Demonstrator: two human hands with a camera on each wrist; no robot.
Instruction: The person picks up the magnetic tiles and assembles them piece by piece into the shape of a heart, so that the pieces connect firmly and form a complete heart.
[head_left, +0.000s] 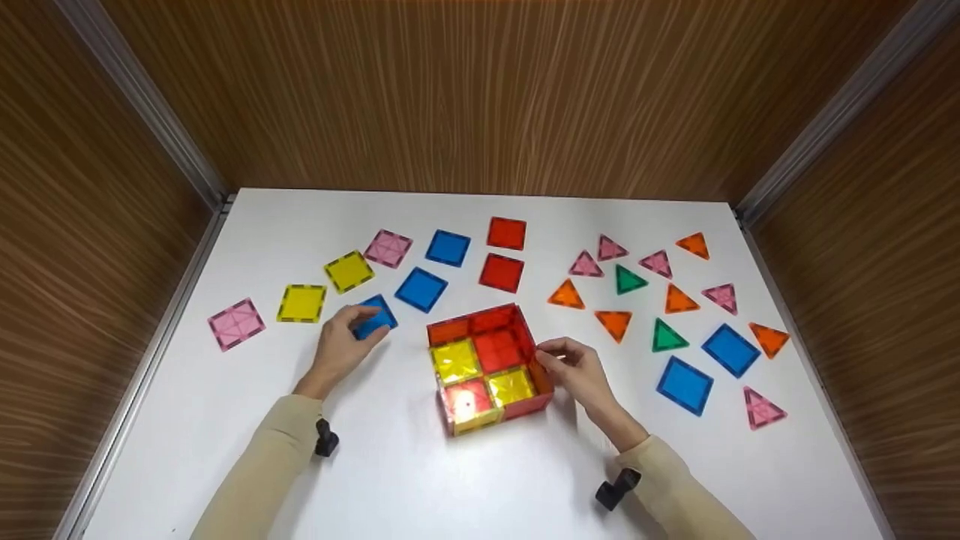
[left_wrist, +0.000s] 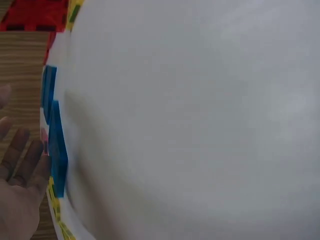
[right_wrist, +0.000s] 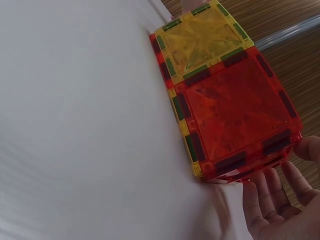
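Observation:
An open-topped box of translucent red and yellow magnetic tiles sits in the middle of the white table. My right hand is at its right wall, thumb at the top edge and fingertips against the outer side; the right wrist view shows this grip at a corner of a red tile. My left hand reaches over a blue square magnetic tile, thumb and fingers spread around its edges. In the left wrist view, extended fingers show beside the blue tile's edge.
Loose square tiles lie left of and behind the box, among them a yellow square, a pink square and a red square. To the right are several orange, pink and green triangles and two blue squares. Wood-grain panels enclose the table.

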